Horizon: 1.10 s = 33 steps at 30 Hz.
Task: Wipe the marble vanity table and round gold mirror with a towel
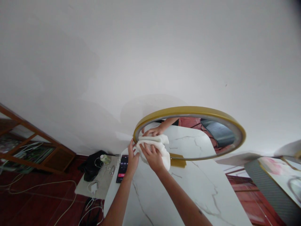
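Observation:
An oval-looking mirror with a gold frame [188, 110] stands on a gold base [179, 161] on the white marbled table [150, 194]. My right hand [151, 155] presses a white cloth [166, 157] against the lower left of the mirror glass, its fingers spread over the cloth. At the mirror's left edge, my left hand [133, 157] touches the frame with its fingers apart. The glass reflects the cloth, a hand and the tabletop.
A phone [121, 169] showing a timer lies at the table's left edge. Left of it, a low pale surface [103, 182] holds cables, a charger and a black bag [92, 164]. A wooden shelf [35, 141] is far left; a grey-sided piece of furniture [265, 185] stands right.

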Available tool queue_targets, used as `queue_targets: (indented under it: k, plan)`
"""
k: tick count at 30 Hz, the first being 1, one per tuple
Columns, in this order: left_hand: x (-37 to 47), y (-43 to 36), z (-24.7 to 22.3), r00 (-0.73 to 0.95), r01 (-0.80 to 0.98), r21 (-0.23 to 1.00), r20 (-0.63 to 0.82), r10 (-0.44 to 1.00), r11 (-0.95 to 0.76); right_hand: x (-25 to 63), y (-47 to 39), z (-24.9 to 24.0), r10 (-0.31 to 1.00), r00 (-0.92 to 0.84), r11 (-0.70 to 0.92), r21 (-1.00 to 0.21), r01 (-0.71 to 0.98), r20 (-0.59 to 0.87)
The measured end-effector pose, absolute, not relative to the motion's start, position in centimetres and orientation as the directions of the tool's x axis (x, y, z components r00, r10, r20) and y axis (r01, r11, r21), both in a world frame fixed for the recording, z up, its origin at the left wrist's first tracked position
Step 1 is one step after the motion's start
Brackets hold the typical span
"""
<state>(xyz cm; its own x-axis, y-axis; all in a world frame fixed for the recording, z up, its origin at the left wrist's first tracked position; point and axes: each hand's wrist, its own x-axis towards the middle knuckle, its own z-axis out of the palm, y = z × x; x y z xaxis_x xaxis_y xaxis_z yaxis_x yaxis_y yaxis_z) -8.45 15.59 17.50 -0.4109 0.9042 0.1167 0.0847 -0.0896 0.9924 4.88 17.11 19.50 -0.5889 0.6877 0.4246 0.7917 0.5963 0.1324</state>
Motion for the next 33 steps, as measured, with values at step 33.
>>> queue_targets:
  k: [33]
  plan:
    - [-8.3,15.6,17.8,-0.411,0.124,0.988,0.134,0.902,-0.090,6.8,17.0,21.9,0.714,-0.468,0.497,0.094,0.863,0.520]
